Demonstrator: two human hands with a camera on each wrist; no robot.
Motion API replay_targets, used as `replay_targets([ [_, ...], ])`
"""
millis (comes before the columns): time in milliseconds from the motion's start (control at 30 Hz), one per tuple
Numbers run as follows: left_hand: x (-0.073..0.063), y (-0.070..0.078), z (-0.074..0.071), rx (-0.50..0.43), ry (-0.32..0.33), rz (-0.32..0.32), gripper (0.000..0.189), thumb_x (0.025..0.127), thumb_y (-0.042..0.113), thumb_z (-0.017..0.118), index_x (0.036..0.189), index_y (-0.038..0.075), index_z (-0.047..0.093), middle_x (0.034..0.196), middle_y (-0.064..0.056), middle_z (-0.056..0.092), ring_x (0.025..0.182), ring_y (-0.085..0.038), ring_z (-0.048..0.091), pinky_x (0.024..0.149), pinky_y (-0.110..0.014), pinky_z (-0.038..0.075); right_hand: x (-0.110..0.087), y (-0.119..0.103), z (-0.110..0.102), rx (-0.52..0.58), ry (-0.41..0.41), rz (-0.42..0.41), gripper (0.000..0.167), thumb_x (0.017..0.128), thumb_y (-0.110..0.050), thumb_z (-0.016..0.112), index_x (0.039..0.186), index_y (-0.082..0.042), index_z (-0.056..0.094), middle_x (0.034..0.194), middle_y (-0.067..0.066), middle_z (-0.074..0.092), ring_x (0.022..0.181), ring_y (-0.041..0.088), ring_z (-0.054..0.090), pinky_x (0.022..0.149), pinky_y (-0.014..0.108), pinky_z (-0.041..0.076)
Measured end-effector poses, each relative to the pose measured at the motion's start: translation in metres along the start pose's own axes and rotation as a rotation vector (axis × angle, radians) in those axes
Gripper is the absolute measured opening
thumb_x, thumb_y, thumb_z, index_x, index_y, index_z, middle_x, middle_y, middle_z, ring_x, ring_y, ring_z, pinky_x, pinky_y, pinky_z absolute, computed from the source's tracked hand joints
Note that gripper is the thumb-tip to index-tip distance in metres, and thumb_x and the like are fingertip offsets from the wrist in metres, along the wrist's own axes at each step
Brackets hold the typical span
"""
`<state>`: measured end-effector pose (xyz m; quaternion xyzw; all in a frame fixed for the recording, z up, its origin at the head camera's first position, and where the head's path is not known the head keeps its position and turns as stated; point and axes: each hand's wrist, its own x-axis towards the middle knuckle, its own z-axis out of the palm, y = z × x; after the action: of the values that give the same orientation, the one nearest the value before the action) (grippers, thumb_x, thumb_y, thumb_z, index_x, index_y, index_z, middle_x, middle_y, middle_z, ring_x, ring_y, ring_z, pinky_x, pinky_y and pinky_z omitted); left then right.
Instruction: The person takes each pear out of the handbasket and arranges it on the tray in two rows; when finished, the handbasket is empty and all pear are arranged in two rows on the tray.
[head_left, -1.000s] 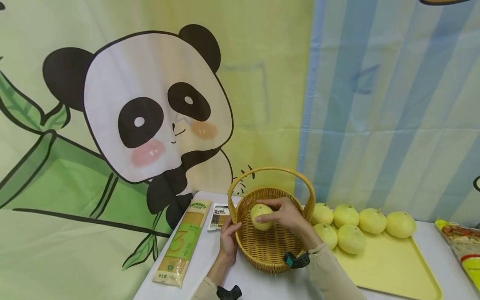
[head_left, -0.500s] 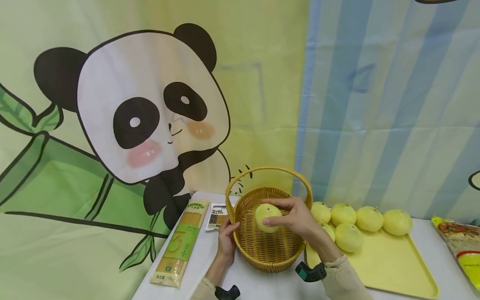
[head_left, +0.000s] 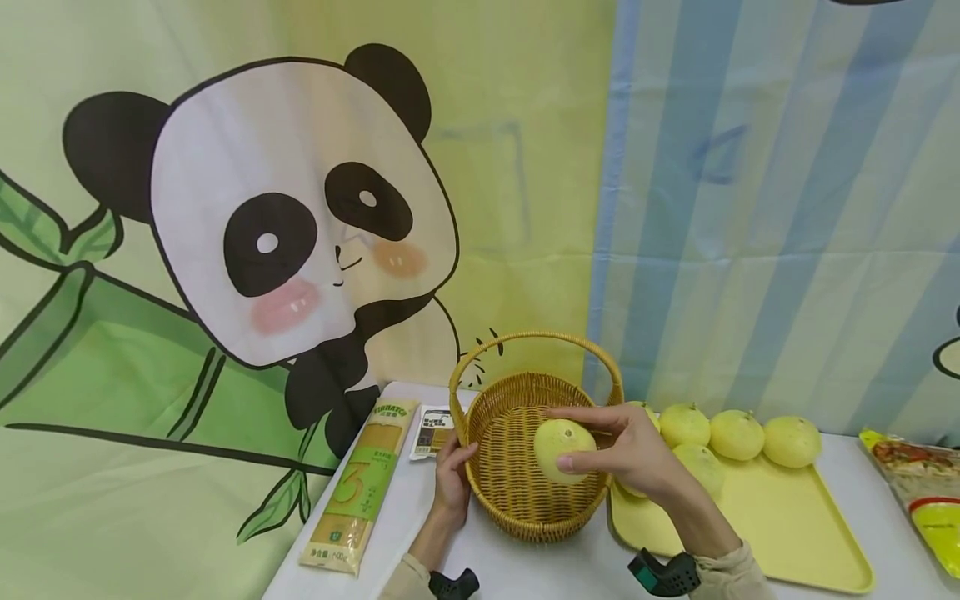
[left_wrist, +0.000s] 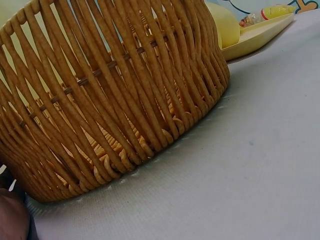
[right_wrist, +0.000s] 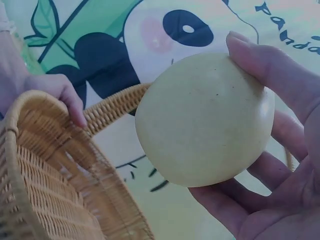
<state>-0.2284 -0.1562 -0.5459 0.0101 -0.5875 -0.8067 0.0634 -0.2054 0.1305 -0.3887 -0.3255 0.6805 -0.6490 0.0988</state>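
Note:
In the head view my right hand [head_left: 645, 454] holds a pale yellow round melon [head_left: 564, 450] between thumb and fingers, above the right side of a wicker basket [head_left: 517, 525]. The right wrist view shows the same melon [right_wrist: 205, 120] close up, with thumb on top and fingers beneath. My left hand [head_left: 452, 483] grips the basket's left rim, its thumb over the edge. The woven floor of the basket shows with no fruit on it. Several more melons [head_left: 737, 435] sit on a yellow tray [head_left: 795, 525] to the right, some partly hidden behind my right hand.
A pack of noodles [head_left: 363, 483] lies left of the basket. Behind my left hand is a small packet [head_left: 432, 432]. At the far right lies a colourful food bag [head_left: 926, 492]. A printed panda curtain [head_left: 300, 208] hangs behind the white table [head_left: 840, 454].
My right hand has moved right and nearer the camera with the melon, from over the basket's middle to its right side. The left hand keeps its grip on the rim.

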Motion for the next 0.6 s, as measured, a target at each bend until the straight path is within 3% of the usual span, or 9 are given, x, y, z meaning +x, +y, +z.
replay_targets([
  [167, 0.000, 0.000, 0.001, 0.003, 0.003, -0.001, 0.059, 0.099, 0.016, 0.048, 0.158, 0.011, 0.049, 0.153, -0.023, 0.050, 0.132, -0.033, 0.054, 0.107, -0.036, 0.047, -0.019, -0.006, -0.015, -0.108, 0.075, -0.053, 0.052, 0.089, -0.001, 0.082, 0.139, -0.004, 0.069, 0.137, 0.002, 0.074, 0.124, 0.013, 0.069, 0.093, 0.032, 0.061],
  [367, -0.002, 0.000, 0.002, -0.005, 0.004, -0.001, 0.061, 0.098, 0.016, 0.048, 0.158, 0.009, 0.047, 0.153, -0.025, 0.050, 0.130, -0.032, 0.055, 0.106, -0.035, 0.047, -0.048, -0.009, -0.036, -0.158, 0.204, -0.092, 0.051, 0.086, 0.009, 0.079, 0.136, 0.007, 0.068, 0.130, 0.001, 0.077, 0.114, 0.014, 0.074, 0.088, 0.029, 0.062],
  [467, -0.002, 0.001, 0.002, -0.009, 0.006, 0.002, 0.061, 0.098, 0.016, 0.049, 0.159, 0.009, 0.047, 0.153, -0.026, 0.049, 0.130, -0.033, 0.055, 0.106, -0.035, 0.047, -0.061, -0.011, -0.047, -0.205, 0.299, -0.071, 0.049, 0.085, 0.011, 0.079, 0.134, 0.008, 0.069, 0.127, -0.003, 0.078, 0.114, 0.009, 0.074, 0.089, 0.024, 0.061],
  [600, -0.002, 0.003, 0.001, 0.005, 0.006, 0.007, 0.063, 0.099, 0.017, 0.049, 0.161, 0.010, 0.044, 0.156, -0.025, 0.048, 0.134, -0.034, 0.053, 0.108, -0.035, 0.046, -0.078, -0.012, -0.063, -0.359, 0.442, 0.017, 0.050, 0.086, 0.001, 0.085, 0.134, 0.001, 0.072, 0.123, -0.013, 0.078, 0.113, -0.001, 0.071, 0.087, 0.017, 0.058],
])
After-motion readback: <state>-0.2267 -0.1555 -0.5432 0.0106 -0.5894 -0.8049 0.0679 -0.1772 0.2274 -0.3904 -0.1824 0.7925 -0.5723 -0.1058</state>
